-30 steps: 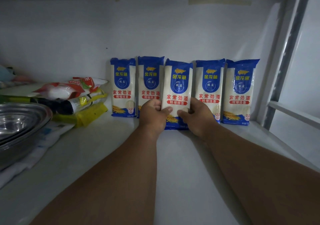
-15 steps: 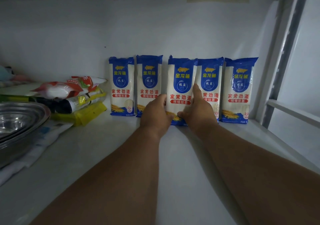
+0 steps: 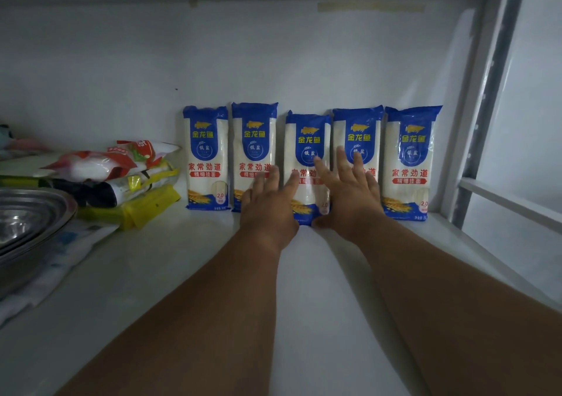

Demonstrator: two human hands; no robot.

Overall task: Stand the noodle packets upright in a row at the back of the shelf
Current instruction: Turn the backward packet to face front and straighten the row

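Note:
Several blue-and-white noodle packets stand upright in a row against the back wall of the white shelf (image 3: pixel 188 274). The middle packet (image 3: pixel 307 140) sits slightly lower than its neighbours. My left hand (image 3: pixel 267 210) rests flat with fingers spread on the middle packet's lower left and the neighbouring packet (image 3: pixel 254 140). My right hand (image 3: pixel 346 194) lies flat, fingers apart, across the middle packet's right side and the packet to its right (image 3: pixel 359 131). The leftmost packet (image 3: pixel 206 155) and rightmost packet (image 3: pixel 409 158) stand untouched.
A heap of red, white and yellow food bags (image 3: pixel 121 179) lies at the left of the shelf. Stacked steel bowls (image 3: pixel 27 222) sit at the far left on a cloth. A grey metal upright (image 3: pixel 486 115) bounds the shelf on the right.
The middle packet was gripped by both hands in front of the row; it now stands back in line, and both hands have opened and lie flat against it.

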